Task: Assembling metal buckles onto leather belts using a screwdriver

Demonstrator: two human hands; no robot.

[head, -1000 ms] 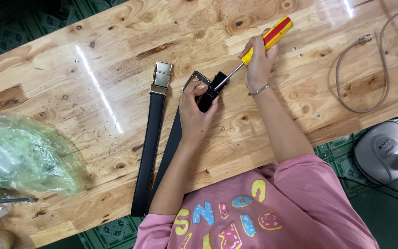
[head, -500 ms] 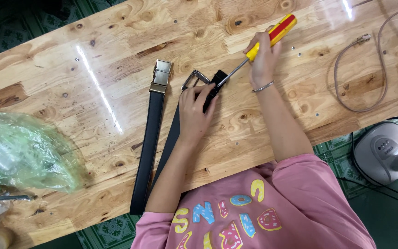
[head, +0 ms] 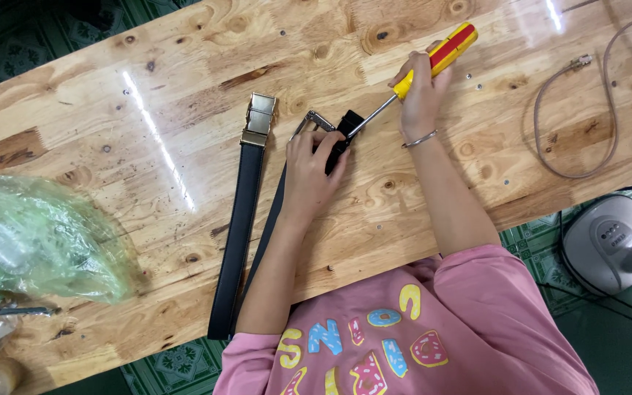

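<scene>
Yellow screwdriver: gripped in right hand, shaft slanting down-left, tip at buckle.
Left hand: nearer, fingers pressing black belt end.

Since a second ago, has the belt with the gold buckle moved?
No. The belt with the gold buckle lies at the same spot on the wooden table, beside the same bright reflection streak.

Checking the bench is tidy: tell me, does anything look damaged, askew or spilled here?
Nothing stands out. The left hand pins a belt end, the right hand works a screwdriver on it; a second belt lies straight beside.
</scene>
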